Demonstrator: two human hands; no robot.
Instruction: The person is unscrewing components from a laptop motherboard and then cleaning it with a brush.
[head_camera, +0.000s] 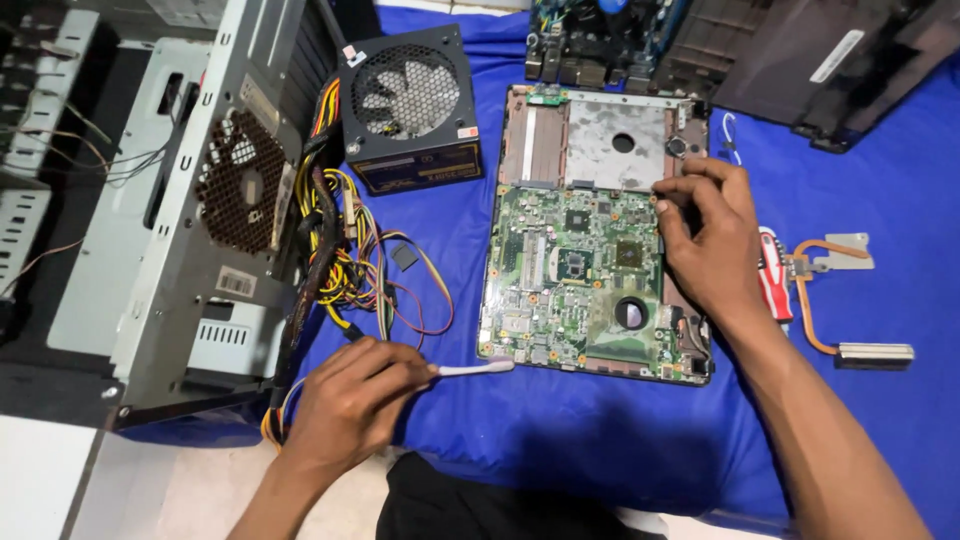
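I see my left hand (345, 400), fingers closed on a toothbrush (475, 369) at the laptop base (590, 230)'s near-left corner; inside lies the green motherboard (570, 275). My right hand (712, 240)'s fingers pinch narrowly at its right edge.

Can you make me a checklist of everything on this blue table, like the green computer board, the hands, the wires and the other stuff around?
Surface: blue cloth covers the work area.
Job's things: green circuit board lies flat in an opened laptop base; white toothbrush has its head at the board's lower left corner.
Clutter: red-handled tool and copper heat pipe lie right of the board.
Grippers: left hand grips the toothbrush; right hand rests fingertips on the board's upper right edge.
Cables: coloured wire bundle runs from the black power supply.
Surroundings: grey desktop case at left; another board and a dark cover at top.
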